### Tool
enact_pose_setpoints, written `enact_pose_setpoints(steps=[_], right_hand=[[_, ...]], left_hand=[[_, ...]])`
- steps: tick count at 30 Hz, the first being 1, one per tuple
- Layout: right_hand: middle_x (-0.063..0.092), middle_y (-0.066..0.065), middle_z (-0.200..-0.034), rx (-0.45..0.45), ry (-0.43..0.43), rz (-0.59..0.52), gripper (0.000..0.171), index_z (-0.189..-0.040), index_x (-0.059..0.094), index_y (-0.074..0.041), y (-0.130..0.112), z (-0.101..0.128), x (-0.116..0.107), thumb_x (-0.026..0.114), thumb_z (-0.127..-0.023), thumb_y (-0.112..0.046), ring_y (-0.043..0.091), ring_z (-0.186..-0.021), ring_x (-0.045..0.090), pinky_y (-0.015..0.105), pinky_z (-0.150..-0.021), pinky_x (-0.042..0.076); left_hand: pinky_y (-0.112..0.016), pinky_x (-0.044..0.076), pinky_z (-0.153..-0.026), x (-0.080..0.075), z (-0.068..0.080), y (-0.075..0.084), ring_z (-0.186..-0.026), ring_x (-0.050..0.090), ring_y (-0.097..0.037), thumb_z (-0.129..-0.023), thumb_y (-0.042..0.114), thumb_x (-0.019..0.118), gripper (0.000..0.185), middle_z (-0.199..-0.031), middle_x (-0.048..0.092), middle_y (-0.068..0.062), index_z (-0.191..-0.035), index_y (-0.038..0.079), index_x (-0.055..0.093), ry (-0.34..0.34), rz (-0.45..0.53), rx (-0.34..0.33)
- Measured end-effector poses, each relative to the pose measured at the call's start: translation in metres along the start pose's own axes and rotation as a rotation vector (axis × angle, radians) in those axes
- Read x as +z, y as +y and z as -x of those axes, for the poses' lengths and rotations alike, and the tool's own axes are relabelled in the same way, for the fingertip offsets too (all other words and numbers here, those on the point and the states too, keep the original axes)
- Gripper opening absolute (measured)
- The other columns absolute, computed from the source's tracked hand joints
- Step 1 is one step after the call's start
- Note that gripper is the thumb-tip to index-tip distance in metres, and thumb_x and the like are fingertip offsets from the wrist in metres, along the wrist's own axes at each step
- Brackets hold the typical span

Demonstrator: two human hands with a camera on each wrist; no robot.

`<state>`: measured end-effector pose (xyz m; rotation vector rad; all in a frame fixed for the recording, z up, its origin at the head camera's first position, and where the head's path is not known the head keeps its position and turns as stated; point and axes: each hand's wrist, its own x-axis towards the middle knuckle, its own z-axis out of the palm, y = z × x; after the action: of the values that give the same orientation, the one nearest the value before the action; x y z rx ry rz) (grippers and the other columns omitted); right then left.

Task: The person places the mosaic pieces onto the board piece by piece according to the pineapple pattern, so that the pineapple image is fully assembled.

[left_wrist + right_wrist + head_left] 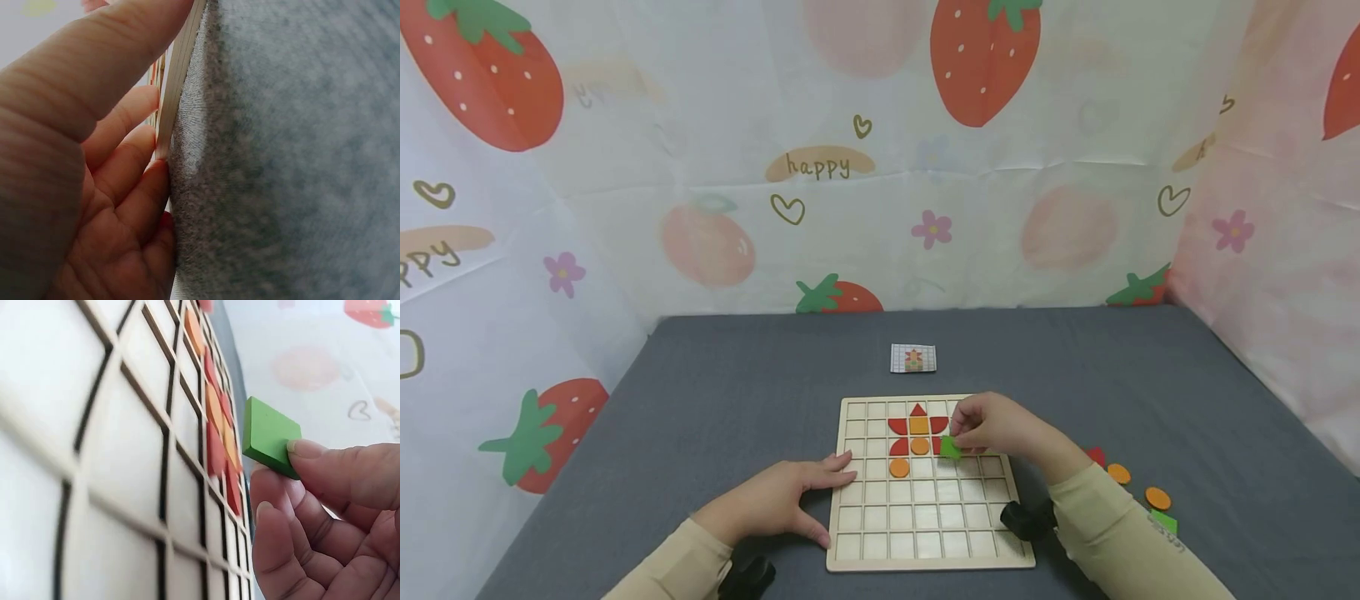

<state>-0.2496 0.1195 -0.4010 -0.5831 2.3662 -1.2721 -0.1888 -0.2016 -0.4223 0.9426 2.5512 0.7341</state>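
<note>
A wooden grid board (876, 546) lies on the grey cloth. My right hand (1006, 429) pinches a green square tile (272, 434) between thumb and fingers, over the board's upper right part. In the head view the tile overlaps a red piece (936, 446). My left hand (778, 500) rests at the board's left edge, its fingers fairly straight and fingertips on the rim. Set in the grid are a red triangle (917, 410), an orange square (919, 425), several rounded red pieces (898, 426) and two orange discs (899, 467).
A small pattern card (913, 358) lies behind the board. To the right, partly behind my right sleeve (1120, 533), are a red piece (1097, 456), two orange discs (1157, 498) and a green piece (1165, 522). A printed curtain (722, 150) hangs behind the table.
</note>
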Motion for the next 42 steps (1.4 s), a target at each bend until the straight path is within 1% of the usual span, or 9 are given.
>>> enact_pose_setpoints(steps=[4, 7, 12, 16, 23, 28, 31, 36, 42], right_hand=[[0.058, 0.004, -0.065, -0.006, 0.019, 0.027, 0.006, -0.074, 0.058, -0.005, -0.003, -0.008, 0.012, 0.064, -0.076, -0.004, 0.015, -0.056, 0.051, 0.029, -0.051, 0.044], [0.058, 0.004, -0.065, -0.003, 0.029, 0.013, 0.007, -0.073, 0.058, -0.005, -0.005, -0.011, 0.018, 0.064, -0.075, -0.003, 0.014, -0.056, 0.049, 0.027, -0.049, 0.041], [0.059, 0.005, -0.068, 0.019, 0.021, -0.031, 0.006, -0.074, 0.057, -0.004, -0.007, -0.015, 0.025, 0.062, -0.077, -0.002, 0.016, -0.057, 0.052, 0.028, -0.05, 0.042], [0.06, 0.005, -0.067, 0.012, 0.016, -0.021, 0.006, -0.073, 0.058, -0.005, -0.009, -0.018, 0.029, 0.063, -0.076, -0.002, 0.017, -0.057, 0.054, 0.03, -0.052, 0.044], [0.058, -0.001, -0.064, -0.024, 0.034, 0.082, 0.011, -0.068, 0.059, -0.009, -0.008, -0.021, 0.033, 0.068, -0.071, -0.002, 0.013, -0.059, 0.052, 0.028, -0.055, 0.043], [0.057, -0.004, -0.063, -0.019, 0.057, 0.155, 0.014, -0.064, 0.059, -0.011, -0.01, -0.02, 0.035, 0.07, -0.069, -0.005, 0.012, -0.059, 0.05, 0.028, -0.056, 0.042], [0.056, -0.004, -0.063, -0.018, 0.072, 0.191, 0.015, -0.062, 0.059, -0.012, -0.012, -0.02, 0.037, 0.071, -0.069, -0.006, 0.012, -0.06, 0.049, 0.028, -0.056, 0.041], [0.055, -0.004, -0.062, 0.009, 0.083, 0.198, 0.017, -0.061, 0.058, -0.012, -0.014, -0.019, 0.039, 0.072, -0.068, -0.007, 0.013, -0.06, 0.048, 0.027, -0.055, 0.04], [0.055, -0.004, -0.06, 0.024, 0.073, 0.214, 0.017, -0.059, 0.058, -0.013, -0.014, -0.018, 0.038, 0.072, -0.068, -0.009, 0.013, -0.06, 0.047, 0.027, -0.055, 0.039]], left_hand=[[-0.034, 0.029, -0.096, 0.0, 0.0, 0.0, -0.124, 0.028, -0.011, -0.055, 0.052, 0.069, 0.084, -0.138, 0.029, 0.007, -0.13, 0.026, 0.041, -0.009, 0.006, -0.006], [-0.035, 0.029, -0.097, -0.001, 0.0, 0.001, -0.124, 0.028, -0.011, -0.056, 0.053, 0.069, 0.084, -0.138, 0.029, 0.007, -0.13, 0.026, 0.041, -0.014, 0.009, -0.011], [-0.035, 0.029, -0.096, -0.001, 0.0, 0.001, -0.124, 0.028, -0.011, -0.056, 0.053, 0.069, 0.084, -0.138, 0.029, 0.006, -0.13, 0.026, 0.04, -0.016, 0.004, -0.013], [-0.034, 0.029, -0.096, -0.001, 0.0, 0.002, -0.124, 0.028, -0.011, -0.056, 0.053, 0.069, 0.084, -0.138, 0.029, 0.006, -0.13, 0.025, 0.04, -0.016, 0.007, -0.007], [-0.033, 0.031, -0.096, -0.001, -0.001, 0.001, -0.124, 0.029, -0.011, -0.056, 0.055, 0.068, 0.084, -0.138, 0.029, 0.006, -0.13, 0.025, 0.04, -0.017, -0.007, -0.006], [-0.034, 0.031, -0.095, 0.0, -0.001, 0.001, -0.124, 0.03, -0.011, -0.056, 0.055, 0.068, 0.084, -0.138, 0.03, 0.005, -0.13, 0.025, 0.041, -0.014, -0.014, 0.0], [-0.034, 0.031, -0.096, 0.0, -0.001, 0.001, -0.124, 0.029, -0.011, -0.056, 0.055, 0.068, 0.085, -0.138, 0.03, 0.006, -0.13, 0.025, 0.041, -0.015, -0.012, -0.009], [-0.034, 0.031, -0.095, 0.0, -0.001, 0.001, -0.124, 0.029, -0.011, -0.056, 0.055, 0.067, 0.084, -0.138, 0.029, 0.006, -0.13, 0.026, 0.04, -0.018, -0.006, -0.015], [-0.034, 0.031, -0.096, 0.0, -0.002, 0.0, -0.124, 0.029, -0.01, -0.056, 0.055, 0.067, 0.085, -0.138, 0.029, 0.007, -0.13, 0.027, 0.039, -0.021, -0.003, -0.014]])
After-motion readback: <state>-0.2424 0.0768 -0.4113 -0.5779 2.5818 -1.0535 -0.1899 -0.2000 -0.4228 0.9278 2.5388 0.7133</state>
